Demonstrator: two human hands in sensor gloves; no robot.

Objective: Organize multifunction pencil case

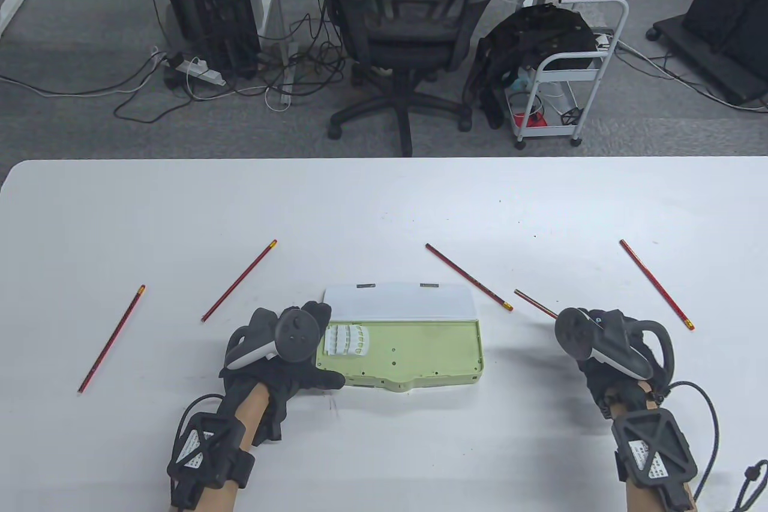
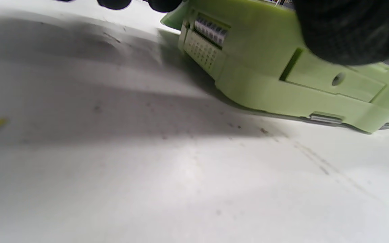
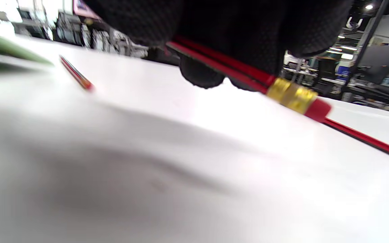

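The right hand is pinching a pencil just right of the case, its long axis pointing up-left toward the open tray. The left hand, the nearer one, is gripping the case's left end on the counter.

No text, label or number can be read anywhere.
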